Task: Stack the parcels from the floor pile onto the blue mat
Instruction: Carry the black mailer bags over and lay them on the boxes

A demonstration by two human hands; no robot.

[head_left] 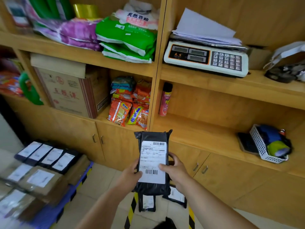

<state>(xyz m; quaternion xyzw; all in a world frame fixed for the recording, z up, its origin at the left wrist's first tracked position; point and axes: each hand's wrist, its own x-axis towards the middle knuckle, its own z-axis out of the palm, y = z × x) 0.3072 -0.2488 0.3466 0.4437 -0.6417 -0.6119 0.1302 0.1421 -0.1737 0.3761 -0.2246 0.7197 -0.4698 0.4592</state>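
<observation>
a person held a black parcel (pixel 152 162) upright in front of wooden shelving, the left hand (pixel 132 172) gripping its left edge with the thumb across the white shipping label (pixel 152 161), the right hand (pixel 173 169) gripping the right edge, thumb also on the label; the label carried two barcodes, one at the top right and one near the bottom, its small print too fine to read

the parcel was up in the air, clear of the floor and to the right of the blue mat (pixel 54 210), where four black parcels (pixel 47 156) lay side by side in a row, labels up, behind brown boxes (pixel 39 180) blurred beyond an exact count

two more black parcels (pixel 146 202) lay on the floor tiles below the hands, beside black-and-yellow striped tape (pixel 132 210)

on the shelves stood a white weighing scale (pixel 204 58) with three displays and a number keypad, loose papers (pixel 206 30) on its pan; a white bag printed "天然" (pixel 137 17) above a stack of green packs (pixel 127 42); a cardboard carton (pixel 69 91) with red chinese characters; orange snack packets (pixel 130 106); one pink spray can (pixel 165 100); and a white mesh basket (pixel 265 146), tilted
</observation>
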